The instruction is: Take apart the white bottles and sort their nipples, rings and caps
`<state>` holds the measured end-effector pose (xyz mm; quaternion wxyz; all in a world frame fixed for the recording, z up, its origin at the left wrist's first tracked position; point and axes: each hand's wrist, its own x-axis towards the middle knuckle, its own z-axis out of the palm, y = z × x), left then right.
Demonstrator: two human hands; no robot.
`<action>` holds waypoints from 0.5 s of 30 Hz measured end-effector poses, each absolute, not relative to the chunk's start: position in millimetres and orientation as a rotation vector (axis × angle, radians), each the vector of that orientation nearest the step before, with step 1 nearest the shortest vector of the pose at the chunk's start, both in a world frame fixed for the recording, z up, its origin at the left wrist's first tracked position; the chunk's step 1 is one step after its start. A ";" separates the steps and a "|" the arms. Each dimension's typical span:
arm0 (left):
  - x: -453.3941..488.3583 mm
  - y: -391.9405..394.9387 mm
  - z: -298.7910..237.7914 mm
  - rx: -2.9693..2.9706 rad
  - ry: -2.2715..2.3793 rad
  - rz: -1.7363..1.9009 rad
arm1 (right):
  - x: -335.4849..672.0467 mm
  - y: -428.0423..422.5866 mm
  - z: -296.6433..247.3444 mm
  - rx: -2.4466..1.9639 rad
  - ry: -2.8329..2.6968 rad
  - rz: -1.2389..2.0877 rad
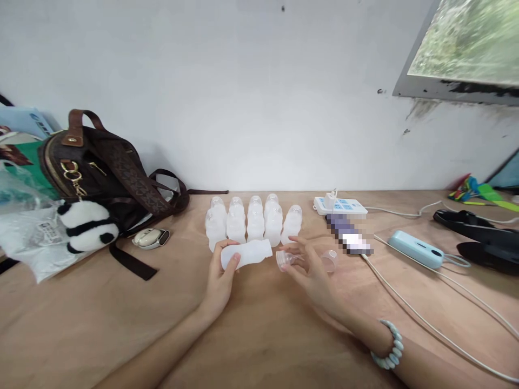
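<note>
On the wooden tabletop (243, 346), domed frosted bottles (255, 220) bunch toward the far edge, seemingly freeing space, and in front the left hand (221, 276) wraps an undomed frosted bottle (250, 254), mouth facing the clear threaded collar (280, 260) the half-curled right hand (317, 280) pinches.

Dark backpack (90, 162), panda plush (87, 226), power strip (344, 206)

My cam's on my head, facing forward and tipped down over the tabletop (251, 335). It's near but pretty wide: my left hand (221, 273) and right hand (315, 276) sit just below mid-frame, wall (227, 97) up top.
</note>
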<state>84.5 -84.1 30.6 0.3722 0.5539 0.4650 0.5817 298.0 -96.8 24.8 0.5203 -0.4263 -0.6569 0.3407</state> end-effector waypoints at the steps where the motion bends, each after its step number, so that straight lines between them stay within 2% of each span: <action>1: 85.6 -83.5 30.5 1.372 1.163 1.458 | 299.7 -95.7 24.9 -0.988 -1.567 0.784; 8: 96.4 -88.9 32.8 1.050 1.000 1.261 | 304.4 -101.7 44.2 -0.730 -1.870 0.265; 15: 95.4 -93.9 39.6 0.949 1.011 1.026 | 305.0 -104.6 54.4 -0.502 -2.037 0.086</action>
